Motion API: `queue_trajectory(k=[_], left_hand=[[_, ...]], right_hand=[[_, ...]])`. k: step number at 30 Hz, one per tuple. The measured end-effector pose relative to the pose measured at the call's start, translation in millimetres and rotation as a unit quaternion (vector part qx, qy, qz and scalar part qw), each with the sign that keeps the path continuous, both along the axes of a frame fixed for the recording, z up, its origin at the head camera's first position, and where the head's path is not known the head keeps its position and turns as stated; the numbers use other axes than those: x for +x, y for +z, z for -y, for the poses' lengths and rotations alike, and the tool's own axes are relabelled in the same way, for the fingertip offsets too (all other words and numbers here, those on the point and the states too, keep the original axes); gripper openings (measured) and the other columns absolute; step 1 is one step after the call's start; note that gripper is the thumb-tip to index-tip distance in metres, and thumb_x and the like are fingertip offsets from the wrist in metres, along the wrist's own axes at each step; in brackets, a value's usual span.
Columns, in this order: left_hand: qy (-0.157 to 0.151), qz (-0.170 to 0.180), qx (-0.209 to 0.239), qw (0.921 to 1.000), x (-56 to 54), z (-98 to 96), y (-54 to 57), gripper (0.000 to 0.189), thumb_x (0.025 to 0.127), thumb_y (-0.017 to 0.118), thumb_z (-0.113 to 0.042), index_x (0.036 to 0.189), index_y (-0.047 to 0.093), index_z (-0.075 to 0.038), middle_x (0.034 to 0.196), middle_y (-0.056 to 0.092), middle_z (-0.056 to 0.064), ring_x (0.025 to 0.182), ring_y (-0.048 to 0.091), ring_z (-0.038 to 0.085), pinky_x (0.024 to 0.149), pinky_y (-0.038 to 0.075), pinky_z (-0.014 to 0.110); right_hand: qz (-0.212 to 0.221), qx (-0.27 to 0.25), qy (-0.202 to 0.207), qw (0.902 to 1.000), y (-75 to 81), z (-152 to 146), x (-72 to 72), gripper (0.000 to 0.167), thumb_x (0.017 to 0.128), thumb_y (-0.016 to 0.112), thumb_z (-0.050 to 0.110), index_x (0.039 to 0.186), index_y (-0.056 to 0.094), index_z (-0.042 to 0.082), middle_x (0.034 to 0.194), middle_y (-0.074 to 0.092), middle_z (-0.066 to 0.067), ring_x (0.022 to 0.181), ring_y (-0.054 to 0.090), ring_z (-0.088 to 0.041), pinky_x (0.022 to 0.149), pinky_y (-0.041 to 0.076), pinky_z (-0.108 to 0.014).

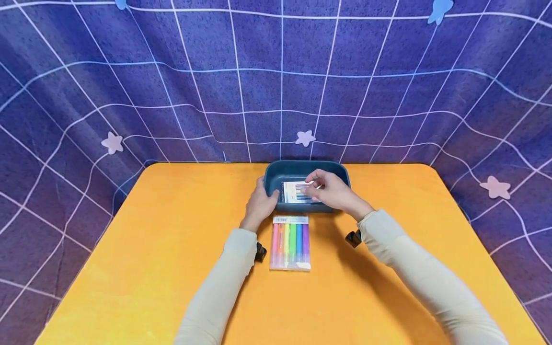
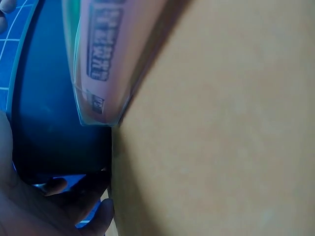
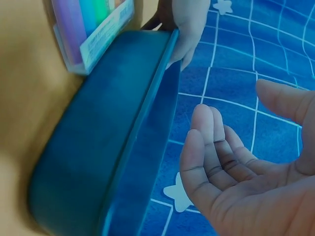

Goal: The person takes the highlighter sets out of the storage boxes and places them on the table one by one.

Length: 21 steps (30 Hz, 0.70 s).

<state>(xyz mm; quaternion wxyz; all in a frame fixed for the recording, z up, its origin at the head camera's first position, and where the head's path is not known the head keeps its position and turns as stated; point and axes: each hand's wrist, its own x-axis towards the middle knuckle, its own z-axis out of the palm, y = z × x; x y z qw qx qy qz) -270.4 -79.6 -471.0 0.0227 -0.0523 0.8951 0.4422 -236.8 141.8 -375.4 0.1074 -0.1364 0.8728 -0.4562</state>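
A dark teal bin [image 1: 310, 208] stands at the back of the table. My left hand [image 1: 260, 203] grips its left end, the thumb at the rim and the fingers along the outside. Inside the bin lies a flat pack [image 1: 291, 192] with a whitish front and dark stripes, partly covered by my right hand [image 1: 334, 190]. That hand hovers over the bin; in the right wrist view its fingers [image 3: 194, 162] are loosely bent, the thumb is apart, and nothing is held. In front of the bin is a clear pack of highlighters [image 1: 290, 243] in several colours.
The yellow table [image 1: 172, 268] reaches to a blue-purple grid curtain [image 1: 258, 91] with stars, which hangs right behind the bin and along both sides. Dark wrist devices [image 1: 353, 238] sit under both sleeves.
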Motion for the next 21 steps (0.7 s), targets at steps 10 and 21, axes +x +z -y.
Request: queue_trajectory(k=[10, 21], left_hand=[[0.007, 0.004, -0.003, 1.0, -1.8, 0.1, -0.9, 0.07, 0.1, 0.054, -0.039, 0.158, 0.02, -0.023, 0.153, 0.049, 0.011, 0.133, 0.054, 0.035, 0.112, 0.041, 0.062], [0.007, 0.006, -0.004, 1.0, -1.2, -1.5, -1.3, 0.069, 0.1, 0.055, -0.039, 0.158, 0.021, -0.024, 0.155, 0.048, 0.01, 0.135, 0.052, 0.035, 0.112, 0.04, 0.062]], right_hand=[[-0.019, 0.02, 0.017, 0.9995, 5.6, -2.8, -6.3, 0.033, 0.095, 0.067, 0.027, 0.12, 0.057, 0.008, 0.095, 0.064, -0.01, 0.073, 0.058, -0.022, 0.066, 0.047, -0.029], [-0.021, 0.046, 0.023, 0.9985, 2.4, 2.0, -17.8, 0.036, 0.095, 0.068, 0.033, 0.121, 0.057, 0.011, 0.099, 0.065, -0.01, 0.073, 0.056, -0.021, 0.067, 0.049, -0.03]])
